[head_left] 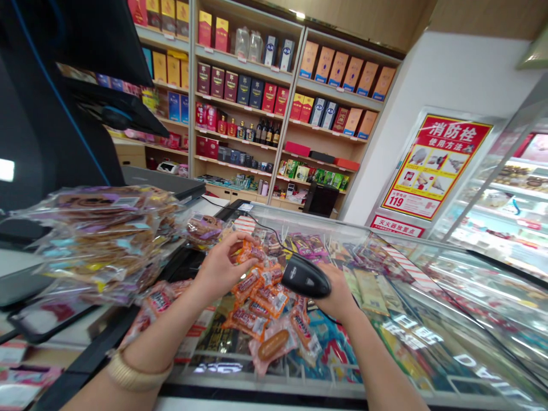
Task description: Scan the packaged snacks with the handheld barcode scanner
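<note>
The scanner (306, 276) is shiny black with a grey streak, the snack packets (257, 299) are orange and clear with red-and-white labels, the bracelet (139, 371) is ribbed cream, the big pile of packets (98, 245) is brown with purple and yellow labels, and the wall sign (435, 166) is red with a yellow border and white lettering

My left hand (222, 265) pinches a small orange snack packet (250, 253) above a loose heap of matching packets (257, 302). My right hand (338, 291) grips a glossy black handheld barcode scanner (306, 276), its nose angled toward the pinched packet.
</note>
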The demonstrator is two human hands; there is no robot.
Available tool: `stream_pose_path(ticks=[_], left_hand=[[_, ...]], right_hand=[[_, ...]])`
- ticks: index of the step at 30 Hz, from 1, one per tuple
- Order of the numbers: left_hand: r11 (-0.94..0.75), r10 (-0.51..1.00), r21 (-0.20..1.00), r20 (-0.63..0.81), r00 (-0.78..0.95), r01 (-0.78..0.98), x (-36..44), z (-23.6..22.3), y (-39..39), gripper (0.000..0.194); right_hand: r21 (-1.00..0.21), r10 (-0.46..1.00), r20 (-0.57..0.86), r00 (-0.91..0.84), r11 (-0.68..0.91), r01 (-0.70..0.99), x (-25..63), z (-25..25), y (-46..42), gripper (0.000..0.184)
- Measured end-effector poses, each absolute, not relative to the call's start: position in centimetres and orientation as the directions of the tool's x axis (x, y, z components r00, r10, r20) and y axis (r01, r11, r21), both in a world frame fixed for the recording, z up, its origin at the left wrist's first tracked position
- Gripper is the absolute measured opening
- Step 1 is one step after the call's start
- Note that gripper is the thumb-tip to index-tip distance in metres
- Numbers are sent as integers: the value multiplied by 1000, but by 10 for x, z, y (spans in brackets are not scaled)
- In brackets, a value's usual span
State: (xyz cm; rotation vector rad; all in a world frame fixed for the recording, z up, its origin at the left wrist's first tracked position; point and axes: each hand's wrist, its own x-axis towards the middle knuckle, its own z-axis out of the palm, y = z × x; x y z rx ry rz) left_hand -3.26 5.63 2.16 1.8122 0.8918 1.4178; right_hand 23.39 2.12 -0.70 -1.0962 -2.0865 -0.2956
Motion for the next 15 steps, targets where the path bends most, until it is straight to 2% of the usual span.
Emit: stream_pose_path(ticks=[9, 15], left_hand=[[-579, 811, 808, 558, 173, 109, -31, 23, 54, 30], [-536, 831, 837, 502, 241, 108, -25, 16, 55, 31]], right_hand=[[-160, 604, 723, -336, 620, 768, 235, -9, 23, 18], [-137, 592, 740, -318, 596, 791, 237, -12, 24, 18]])
